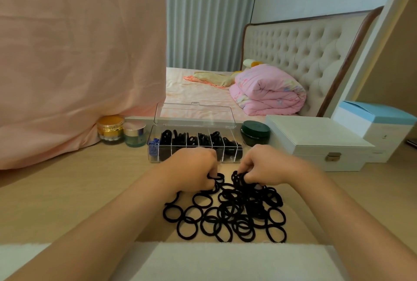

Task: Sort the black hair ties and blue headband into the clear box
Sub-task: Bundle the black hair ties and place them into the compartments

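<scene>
Pink cloth [79,55] hangs over the left of the view, its lower edge lying on the wooden table [79,190]. Tucked beside that edge, at ten o'clock from the loose pile, stand a gold jar [110,129] and, just beside it, a pale green jar [135,134] with a silver lid.

Next comes the clear box [195,159], at twelve o'clock from the pile, with its lid [194,115] standing open behind it. The blue headband [153,145] sits in the leftmost compartment; the other compartments hold stored ties [203,138], all black.

The left hand [194,168] has its fingers curled down and pinches one of the black hair ties [230,213] at the pile's far edge. These loose ties lie spread and overlapping on the table, near the person, at six o'clock from the box. The right hand [264,165], just beside the left, has its fingers curled around a small bunch of ties at the pile's one o'clock edge.

A dark green jar [255,133] stands at the box's three o'clock end, touching or nearly touching a white case [316,143] with a metal clasp. Farther right is a blue-and-white carton [379,127]. Beyond the table, a folded pink quilt [268,93] lies on a bed against a tufted headboard [304,55].
</scene>
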